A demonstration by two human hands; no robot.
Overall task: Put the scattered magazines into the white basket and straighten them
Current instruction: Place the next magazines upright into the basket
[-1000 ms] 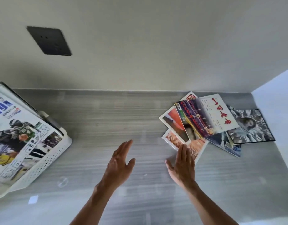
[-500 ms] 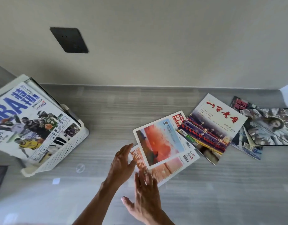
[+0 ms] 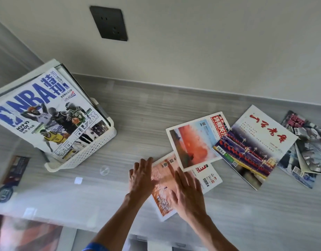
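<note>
While both hands press on one magazine, the scene reads so:
Counter: grey streaked worktop (image 3: 156, 115), running left to right under a pale wall.
Wall: cream, with a dark socket plate (image 3: 109, 23) above the counter.
Basket: white perforated basket (image 3: 94, 151) at left on the counter, holding an NBA magazine (image 3: 47, 115) that leans tilted and sticks out above the rim.
Left hand: left hand (image 3: 140, 175), fingers straight and spread, lies flat on the left edge of the orange magazine (image 3: 162, 180).
Right hand: right hand (image 3: 187, 192), fingers spread, pressed flat on the same cover.
Scattered pile: a red-sky magazine (image 3: 194, 144) overlaps the orange one; a white magazine with red script (image 3: 257, 142) overlaps that; grey-toned magazines (image 3: 309, 153) lie at far right.
Hard to make out: the grey-toned covers are blurred and cut by the frame edge; how many lie there, I cannot tell.
Left edge: a dark booklet (image 3: 15, 171) and a round dark object (image 3: 3, 193), both blurred.
</note>
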